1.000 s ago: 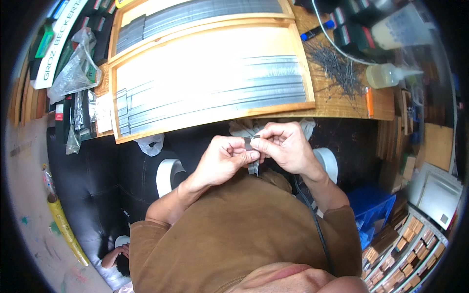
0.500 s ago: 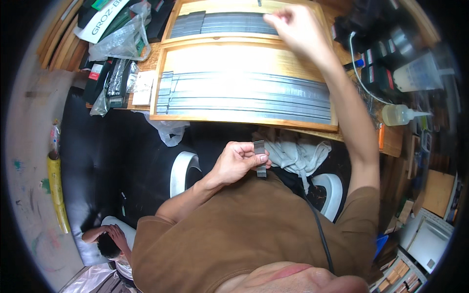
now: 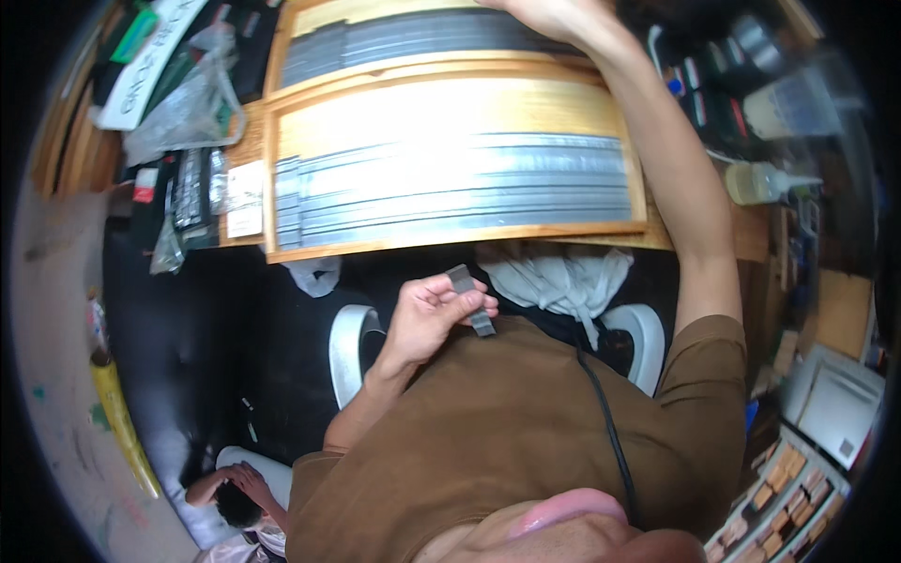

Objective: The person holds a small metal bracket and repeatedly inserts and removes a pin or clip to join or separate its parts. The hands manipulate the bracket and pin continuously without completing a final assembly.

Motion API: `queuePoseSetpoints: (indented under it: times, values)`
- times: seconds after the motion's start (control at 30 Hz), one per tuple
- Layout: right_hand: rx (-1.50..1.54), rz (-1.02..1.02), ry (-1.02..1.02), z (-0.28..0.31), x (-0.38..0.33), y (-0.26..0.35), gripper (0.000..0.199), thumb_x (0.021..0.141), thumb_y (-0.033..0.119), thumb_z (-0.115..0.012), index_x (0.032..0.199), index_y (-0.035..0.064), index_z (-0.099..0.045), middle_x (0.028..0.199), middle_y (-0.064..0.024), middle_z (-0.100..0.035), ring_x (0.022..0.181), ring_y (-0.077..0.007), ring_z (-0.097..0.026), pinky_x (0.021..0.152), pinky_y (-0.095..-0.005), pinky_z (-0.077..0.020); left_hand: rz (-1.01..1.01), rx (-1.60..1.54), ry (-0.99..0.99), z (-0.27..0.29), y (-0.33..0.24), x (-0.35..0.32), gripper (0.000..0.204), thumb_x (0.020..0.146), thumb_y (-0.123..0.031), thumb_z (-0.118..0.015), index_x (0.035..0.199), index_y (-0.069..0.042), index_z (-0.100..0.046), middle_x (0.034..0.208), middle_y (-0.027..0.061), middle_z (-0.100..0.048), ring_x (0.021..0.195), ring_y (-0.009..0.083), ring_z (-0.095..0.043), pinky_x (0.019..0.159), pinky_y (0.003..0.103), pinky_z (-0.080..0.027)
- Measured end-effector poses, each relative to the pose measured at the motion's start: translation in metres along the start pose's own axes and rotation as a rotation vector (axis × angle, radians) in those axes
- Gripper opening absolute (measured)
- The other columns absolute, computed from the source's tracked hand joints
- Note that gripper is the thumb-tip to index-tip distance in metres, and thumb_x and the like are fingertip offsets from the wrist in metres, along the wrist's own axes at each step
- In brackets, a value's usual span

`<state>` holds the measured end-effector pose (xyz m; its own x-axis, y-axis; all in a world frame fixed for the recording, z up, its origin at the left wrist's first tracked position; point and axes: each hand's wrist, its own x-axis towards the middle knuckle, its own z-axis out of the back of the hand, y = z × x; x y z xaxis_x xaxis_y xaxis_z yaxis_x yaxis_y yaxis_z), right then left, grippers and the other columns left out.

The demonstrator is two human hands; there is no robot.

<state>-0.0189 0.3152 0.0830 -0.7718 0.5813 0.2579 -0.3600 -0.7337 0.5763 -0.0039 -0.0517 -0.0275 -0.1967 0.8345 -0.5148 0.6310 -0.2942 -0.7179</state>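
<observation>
1. Change: 1 second ago both hands met at the chest over a small grey strip. Now the right hand [image 3: 554, 14] has left it and is stretched far up to the back tray [image 3: 310, 19], at the top edge of the frame.
2. Left hand [image 3: 427, 314] alone keeps the strip [image 3: 469, 298], pinched between thumb and fingers, just above the chest, below the front tray [image 3: 450, 89].
3. Right hand is cut by the frame edge; cannot tell if its fingers are spread or closed on anything, though it seems to rest on the back tray's strips.
4. My read: the work has moved from 2-handed handling of 1 strip to a 1-handed hold while the other hand goes to the stock.
5. Materials: strip is short, flat, dull grey, likely metal. Both trays are pale wood frames holding long thin grey strips laid side by side in rows.
6. Crumpled white cloth [image 3: 554, 277] lies at the surface edge, right of the left hand. Soft, wrinkled.
</observation>
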Motion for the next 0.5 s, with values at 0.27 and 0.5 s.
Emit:
queuePoseSetpoints:
  times: [0.27,0.5]
  values:
    - [-0.302,-0.455,-0.002,0.128,-0.234,-0.054,0.021,0.088,0.018,-0.072,0.091,-0.0028,-0.069,0.073,-0.0097,-0.065,0.066,-0.013,-0.059,0.065,-0.0308,-0.0483,0.165,0.005,0.219,-0.013,0.002,0.034,0.017,0.095,-0.011,-0.067,0.107,0.0,-0.067,0.095,0.0141,-0.073,0.085,0.0213,-0.073,0.072,0.028,-0.06]
    - [-0.014,-0.532,-0.278,0.075,-0.276,0.004,0.009,0.088,0.009,-0.073,0.092,0.0012,-0.069,0.078,0.0017,-0.064,0.067,-0.0034,-0.054,0.061,-0.0187,-0.0436,0.21,0.031,0.22,-0.036,-0.003,0.033,0.015,0.094,-0.011,-0.067,0.105,0.0,-0.067,0.093,0.0131,-0.073,0.084,0.0209,-0.073,0.066,0.025,-0.058]
